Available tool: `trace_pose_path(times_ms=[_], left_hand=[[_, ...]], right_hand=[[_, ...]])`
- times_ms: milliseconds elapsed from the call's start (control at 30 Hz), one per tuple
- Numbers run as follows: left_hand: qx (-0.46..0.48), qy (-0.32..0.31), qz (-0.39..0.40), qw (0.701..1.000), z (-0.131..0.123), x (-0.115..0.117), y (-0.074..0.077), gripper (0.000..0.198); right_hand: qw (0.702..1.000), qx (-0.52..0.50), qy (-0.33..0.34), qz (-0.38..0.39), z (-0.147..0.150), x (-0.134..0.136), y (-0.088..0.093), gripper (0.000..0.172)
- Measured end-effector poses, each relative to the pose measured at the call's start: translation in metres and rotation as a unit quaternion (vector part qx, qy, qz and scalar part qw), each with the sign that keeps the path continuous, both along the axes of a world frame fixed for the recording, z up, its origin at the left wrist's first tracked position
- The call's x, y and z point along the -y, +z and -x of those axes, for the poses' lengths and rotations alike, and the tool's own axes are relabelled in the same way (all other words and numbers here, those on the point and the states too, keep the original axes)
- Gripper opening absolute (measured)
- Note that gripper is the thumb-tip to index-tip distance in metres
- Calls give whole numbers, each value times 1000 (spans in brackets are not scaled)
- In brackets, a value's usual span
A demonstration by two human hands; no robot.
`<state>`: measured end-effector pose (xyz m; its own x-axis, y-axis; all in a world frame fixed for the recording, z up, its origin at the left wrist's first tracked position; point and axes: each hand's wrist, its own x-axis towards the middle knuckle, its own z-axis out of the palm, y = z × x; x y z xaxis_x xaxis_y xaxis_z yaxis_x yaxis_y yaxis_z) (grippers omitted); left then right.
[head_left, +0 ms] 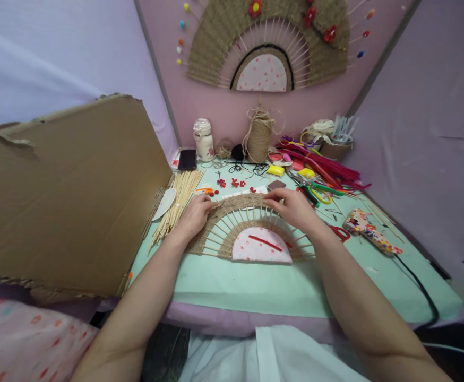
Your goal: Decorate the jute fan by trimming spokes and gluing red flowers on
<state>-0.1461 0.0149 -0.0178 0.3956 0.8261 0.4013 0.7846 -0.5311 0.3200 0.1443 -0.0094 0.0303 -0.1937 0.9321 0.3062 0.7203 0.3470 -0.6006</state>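
At far left, polka-dot cloth (28, 339) lies below an upright cardboard panel (72, 196). Beside the panel, on the pale green tabletop (256, 289), rests a bundle of thin wooden sticks (176, 204), with a dark smartphone (187, 159) and a white lidded bottle (204, 146) behind it.

The left hand (196, 215) rests at the upper left of a woven fan (235, 202), its fingers close together and bent over the twine band; I cannot tell how firmly they grip. The fan lies on the table directly before the person, arch away from them, its thin ribs running in to a half-round dotted fabric center (248, 252) on which a red strip (264, 243) slants. Small red flowers (235, 183) lie beyond the arch, and a cone of twine (259, 138) stands at the back, below a larger woven fan on the wall (212, 48).

The right hand (295, 207) meets the band just right of its top, thumb and forefinger drawn together at the edge; whether they pinch a strand is too small to tell. Farther right are red fuzzy stems (335, 167), red-handled scissors (341, 232) partly behind the forearm, and a floral-covered glue gun (371, 231) with a black cord (421, 286).
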Motion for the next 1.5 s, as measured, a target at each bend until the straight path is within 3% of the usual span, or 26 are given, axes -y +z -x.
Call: trace_pose_path(times_ms=[133,300,500,633,767,967,1067,1200,1367,1500], left_hand=[[-1,4,17,1000,-2,0,2,31],[24,24,48,998,-1,5,16,35],[125,82,75,986,27,19,40,30],[149,113,81,979,41,25,44,27],[131,117,106,979,41,27,44,26],[32,69,218,973,34,31,46,29],[-1,64,241,968,34,32,46,29],[-31,67,240,968,31,34,45,22],[-47,54,246,967,27,34,41,15],[-53,50,242,968,27,32,36,13]], right_hand=[[1000,-2,-28,0,-10,-2,-15,14],[999,6,-36,-13,-13,-5,-18,16],[999,7,-40,-10,-12,-2,-16,17],[999,9,-37,-7,-11,-3,-16,16],[999,11,-43,-13,-12,-4,-18,16],[999,19,-38,-2,-17,-10,-15,13],[998,64,9,10,-4,-21,-8,11],[984,154,94,8,34,-43,-5,14],[970,194,148,16,79,-62,-18,8],[964,209,161,14,92,-68,-29,8]])
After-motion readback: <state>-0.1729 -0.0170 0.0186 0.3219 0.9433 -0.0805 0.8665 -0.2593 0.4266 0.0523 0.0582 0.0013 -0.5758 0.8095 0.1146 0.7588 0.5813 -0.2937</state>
